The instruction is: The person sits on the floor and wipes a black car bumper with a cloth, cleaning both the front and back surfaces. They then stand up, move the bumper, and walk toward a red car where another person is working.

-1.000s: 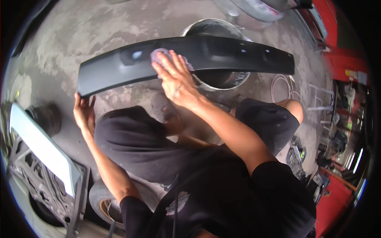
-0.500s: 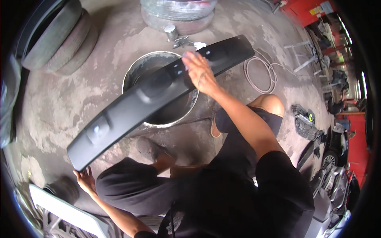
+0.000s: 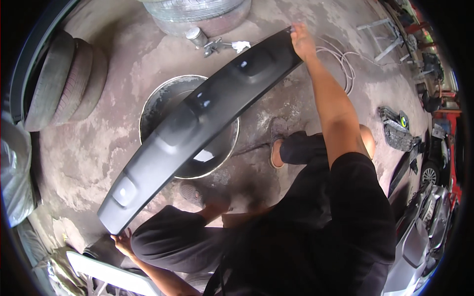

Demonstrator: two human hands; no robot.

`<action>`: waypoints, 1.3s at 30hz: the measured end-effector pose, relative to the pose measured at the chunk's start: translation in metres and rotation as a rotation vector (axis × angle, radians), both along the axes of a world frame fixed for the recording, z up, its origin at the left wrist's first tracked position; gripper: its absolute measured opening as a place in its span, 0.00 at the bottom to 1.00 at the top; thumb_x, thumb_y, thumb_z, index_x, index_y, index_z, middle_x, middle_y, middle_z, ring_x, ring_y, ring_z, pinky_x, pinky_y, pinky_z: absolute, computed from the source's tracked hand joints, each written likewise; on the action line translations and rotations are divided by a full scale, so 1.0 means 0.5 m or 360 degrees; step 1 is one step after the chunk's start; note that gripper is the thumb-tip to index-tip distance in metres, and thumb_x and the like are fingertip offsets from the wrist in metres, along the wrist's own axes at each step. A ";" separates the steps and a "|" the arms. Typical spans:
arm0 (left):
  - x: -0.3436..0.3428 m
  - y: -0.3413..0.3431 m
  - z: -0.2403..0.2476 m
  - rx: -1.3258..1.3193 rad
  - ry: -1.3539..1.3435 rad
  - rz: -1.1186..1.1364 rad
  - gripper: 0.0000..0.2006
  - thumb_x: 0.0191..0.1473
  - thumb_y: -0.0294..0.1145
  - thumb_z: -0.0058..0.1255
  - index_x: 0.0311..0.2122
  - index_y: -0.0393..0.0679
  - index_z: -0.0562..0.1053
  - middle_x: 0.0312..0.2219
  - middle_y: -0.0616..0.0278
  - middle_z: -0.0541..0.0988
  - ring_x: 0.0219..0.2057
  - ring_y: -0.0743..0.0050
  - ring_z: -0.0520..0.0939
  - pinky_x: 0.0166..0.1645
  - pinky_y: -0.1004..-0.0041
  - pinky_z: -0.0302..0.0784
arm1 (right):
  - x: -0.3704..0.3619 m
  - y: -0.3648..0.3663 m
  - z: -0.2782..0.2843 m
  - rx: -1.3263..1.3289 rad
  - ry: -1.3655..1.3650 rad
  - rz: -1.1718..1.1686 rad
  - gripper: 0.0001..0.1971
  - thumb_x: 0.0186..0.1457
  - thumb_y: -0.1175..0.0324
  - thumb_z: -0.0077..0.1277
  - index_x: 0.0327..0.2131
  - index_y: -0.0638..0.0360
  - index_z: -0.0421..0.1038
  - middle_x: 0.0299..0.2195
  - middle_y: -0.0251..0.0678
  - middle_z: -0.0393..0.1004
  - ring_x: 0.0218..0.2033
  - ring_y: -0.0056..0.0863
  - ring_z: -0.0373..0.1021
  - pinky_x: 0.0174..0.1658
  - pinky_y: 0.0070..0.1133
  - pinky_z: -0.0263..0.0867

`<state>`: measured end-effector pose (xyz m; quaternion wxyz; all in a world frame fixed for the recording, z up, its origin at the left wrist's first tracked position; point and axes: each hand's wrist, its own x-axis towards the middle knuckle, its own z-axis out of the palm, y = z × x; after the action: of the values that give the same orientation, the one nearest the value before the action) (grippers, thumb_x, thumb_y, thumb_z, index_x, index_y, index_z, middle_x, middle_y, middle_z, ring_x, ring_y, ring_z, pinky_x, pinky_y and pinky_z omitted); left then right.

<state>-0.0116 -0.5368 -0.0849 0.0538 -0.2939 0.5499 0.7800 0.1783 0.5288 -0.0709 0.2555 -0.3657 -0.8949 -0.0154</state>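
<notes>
A long, curved black plastic car trim panel with raised and recessed shapes lies slantwise across my view, over a round dark basin with a pale rim. My right hand is closed round the panel's far right end. At the near left end, my left hand holds the lower corner between fingers and thumb, partly hidden by the panel and my knee. The panel covers the middle of the basin. Bright glints show on the panel's surface and inside the basin.
Tyres lean at the far left, with another tyre stack at the back. A metal can and a spray gun sit beyond the basin. A coiled hose lies right; a white panel stands near left.
My right hand has gone from the panel's middle to its far right end and closed there. The panel now slants more steeply, its left end lower, and my left hand still holds that end.
</notes>
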 end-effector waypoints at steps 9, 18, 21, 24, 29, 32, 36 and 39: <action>-0.020 -0.008 -0.002 -0.0031 -0.0023 -0.0197 0.26 0.67 0.53 0.47 0.63 0.48 0.67 0.60 0.58 0.72 0.63 0.61 0.71 0.64 0.40 0.59 | 0.025 -0.107 0.002 -0.0354 -0.0132 -0.0733 0.26 0.61 0.58 0.46 0.59 0.61 0.64 0.57 0.51 0.68 0.53 0.47 0.71 0.54 0.35 0.69; -0.014 0.006 -0.016 -0.0440 0.0014 -0.0418 0.33 0.69 0.54 0.41 0.69 0.43 0.57 0.65 0.54 0.67 0.67 0.59 0.66 0.69 0.38 0.47 | -0.038 -0.481 -0.103 -0.1204 0.1294 -0.0245 0.23 0.68 0.53 0.44 0.56 0.59 0.56 0.50 0.36 0.69 0.47 0.32 0.71 0.48 0.27 0.70; 0.004 0.036 0.003 -0.0165 0.0067 -0.0241 0.35 0.69 0.55 0.40 0.71 0.43 0.54 0.66 0.53 0.66 0.69 0.59 0.64 0.69 0.37 0.45 | -0.056 -0.689 -0.057 -0.1413 0.1320 0.0034 0.28 0.69 0.56 0.44 0.65 0.58 0.51 0.53 0.34 0.69 0.49 0.29 0.71 0.47 0.23 0.70; 0.028 0.062 0.032 -0.0235 0.0166 -0.0340 0.36 0.69 0.55 0.40 0.72 0.43 0.50 0.68 0.53 0.63 0.69 0.54 0.64 0.69 0.37 0.46 | 0.007 -0.835 0.055 -0.1090 0.0749 0.0221 0.27 0.63 0.69 0.48 0.65 0.63 0.59 0.58 0.41 0.71 0.52 0.32 0.73 0.51 0.23 0.71; 0.087 0.139 0.158 -0.1213 0.0067 -0.0099 0.33 0.65 0.52 0.51 0.67 0.41 0.63 0.61 0.48 0.72 0.57 0.56 0.76 0.59 0.49 0.69 | 0.110 -0.941 0.259 -0.1533 0.0755 0.0708 0.25 0.58 0.78 0.47 0.60 0.67 0.67 0.56 0.47 0.74 0.51 0.30 0.74 0.52 0.22 0.71; 0.144 0.279 0.296 -0.1577 0.0879 -0.0113 0.26 0.68 0.42 0.49 0.63 0.34 0.67 0.55 0.44 0.77 0.53 0.56 0.79 0.59 0.65 0.71 | 0.115 -0.993 0.318 -0.2232 0.0911 0.0694 0.28 0.62 0.74 0.48 0.65 0.66 0.60 0.55 0.44 0.74 0.46 0.23 0.73 0.48 0.20 0.72; 0.311 0.584 0.364 -0.1198 0.1363 -0.1049 0.36 0.67 0.54 0.46 0.70 0.42 0.57 0.67 0.52 0.63 0.67 0.59 0.64 0.68 0.56 0.62 | 0.087 -1.089 0.317 -0.2894 0.1063 0.1032 0.31 0.67 0.66 0.44 0.70 0.64 0.52 0.60 0.41 0.69 0.48 0.24 0.72 0.49 0.21 0.71; 0.385 0.763 0.337 -0.0116 0.0993 -0.1161 0.33 0.69 0.39 0.48 0.72 0.42 0.52 0.70 0.54 0.57 0.69 0.62 0.62 0.68 0.65 0.63 | 0.081 -1.076 0.293 -0.2209 0.0639 0.1705 0.29 0.63 0.74 0.41 0.68 0.58 0.58 0.65 0.43 0.64 0.55 0.31 0.71 0.54 0.27 0.70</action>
<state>0.1808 -0.1552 0.0834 0.1459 0.1646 0.6339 0.7414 0.2190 -0.0091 0.0754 0.1016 0.0328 -0.6920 0.7140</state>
